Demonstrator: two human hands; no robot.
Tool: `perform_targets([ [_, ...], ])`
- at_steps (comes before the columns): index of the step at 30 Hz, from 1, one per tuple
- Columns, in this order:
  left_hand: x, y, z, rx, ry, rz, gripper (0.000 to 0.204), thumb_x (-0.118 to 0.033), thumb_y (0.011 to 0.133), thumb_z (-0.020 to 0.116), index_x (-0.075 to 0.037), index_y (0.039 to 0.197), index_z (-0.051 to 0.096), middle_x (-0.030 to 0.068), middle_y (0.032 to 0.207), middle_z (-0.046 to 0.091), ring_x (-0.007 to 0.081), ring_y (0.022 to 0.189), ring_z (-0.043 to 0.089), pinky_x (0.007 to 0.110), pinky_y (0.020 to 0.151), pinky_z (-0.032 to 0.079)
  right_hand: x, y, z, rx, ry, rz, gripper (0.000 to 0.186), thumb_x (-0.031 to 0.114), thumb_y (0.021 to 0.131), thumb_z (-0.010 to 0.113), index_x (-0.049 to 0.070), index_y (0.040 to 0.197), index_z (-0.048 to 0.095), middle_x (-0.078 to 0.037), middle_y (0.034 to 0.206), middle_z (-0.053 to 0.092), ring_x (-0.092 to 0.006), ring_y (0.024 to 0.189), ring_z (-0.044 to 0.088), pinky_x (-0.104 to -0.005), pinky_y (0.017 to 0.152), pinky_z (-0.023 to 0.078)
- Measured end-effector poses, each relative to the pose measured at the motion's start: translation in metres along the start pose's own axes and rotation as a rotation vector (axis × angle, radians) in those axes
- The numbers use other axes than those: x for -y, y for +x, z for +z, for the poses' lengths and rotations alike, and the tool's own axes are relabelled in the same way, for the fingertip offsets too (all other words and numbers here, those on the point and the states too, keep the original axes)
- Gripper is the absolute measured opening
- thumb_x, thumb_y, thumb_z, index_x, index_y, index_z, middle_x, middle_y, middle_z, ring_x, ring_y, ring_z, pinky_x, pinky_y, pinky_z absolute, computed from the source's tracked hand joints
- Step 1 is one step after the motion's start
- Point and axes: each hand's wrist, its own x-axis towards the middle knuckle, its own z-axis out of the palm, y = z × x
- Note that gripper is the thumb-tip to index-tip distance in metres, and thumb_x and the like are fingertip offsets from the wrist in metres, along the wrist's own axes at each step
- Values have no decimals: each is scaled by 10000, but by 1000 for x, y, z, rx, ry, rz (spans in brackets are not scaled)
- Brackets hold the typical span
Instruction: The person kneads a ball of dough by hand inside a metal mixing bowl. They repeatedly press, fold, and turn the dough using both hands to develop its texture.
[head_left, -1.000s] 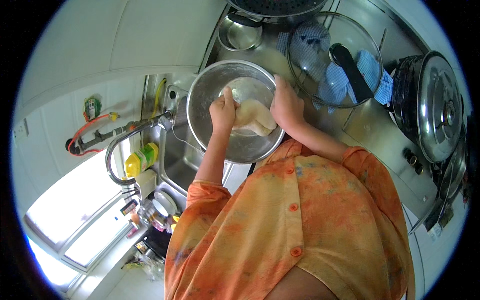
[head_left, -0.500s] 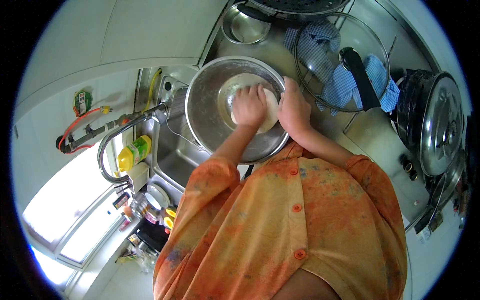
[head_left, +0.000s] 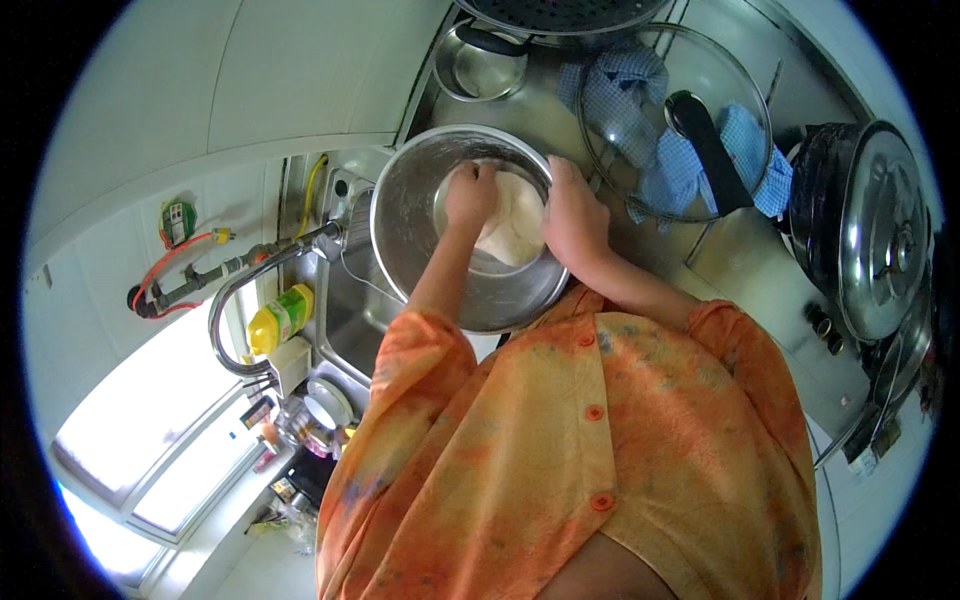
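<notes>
A wide steel mixing bowl stands before me, its inner wall smeared with flour. Pale dough lies on its bottom, pulled into an uneven lump. My left hand reaches inside with its fingers curled on the dough's left edge; its fingertips are partly hidden. At the bowl's right rim, my right hand is closed over the edge, thumb on top, steadying the bowl.
A sink with a curved faucet adjoins the bowl on the left, beside a yellow bottle. Beyond are a small steel pot and a glass lid over blue checked cloths. A lidded black pot sits at right.
My left hand has gone from pressing on the dough with its knuckles to its left edge, leaving more dough uncovered. My right hand stays on the rim. The whole view has shifted slightly.
</notes>
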Motion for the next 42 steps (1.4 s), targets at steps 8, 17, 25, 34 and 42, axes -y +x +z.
perform_targets([
  [8,-59,-80,-47,-139,150,403,180,-231,875,595,-63,919,640,139,818,647,344,760,619,441,725,477,-1,0,-1,-6,0,10,431,39,835,520,28,1262,462,-181,1181,584,-371,1066,586,-470,829,503],
  [17,-50,-78,0,-92,34,435,128,-199,881,536,-124,874,639,94,827,656,304,759,616,439,700,472,-7,-1,6,-37,-2,1,432,84,836,549,33,1259,482,-193,1183,584,-376,1076,583,-460,845,504],
  [25,-43,-10,12,-136,42,-250,418,-319,1001,408,-36,822,658,191,790,677,351,736,649,453,689,495,-8,2,0,-4,-34,-25,449,49,857,537,20,1294,437,-201,1234,552,-380,1094,573,-464,836,505],
  [34,-3,-32,-18,364,13,-28,691,-583,830,603,-25,1237,573,266,1231,587,413,1159,563,461,1003,421,3,13,-10,127,-41,-34,455,45,852,518,43,1300,445,-183,1231,573,-377,1095,583,-490,830,501],
  [42,-47,-95,-25,273,-43,-252,959,-595,695,743,65,1323,444,297,1201,589,430,1144,563,449,1010,421,-13,33,-28,304,-139,-194,444,107,890,539,105,1325,448,-146,1236,598,-346,1083,603,-459,872,482],
])
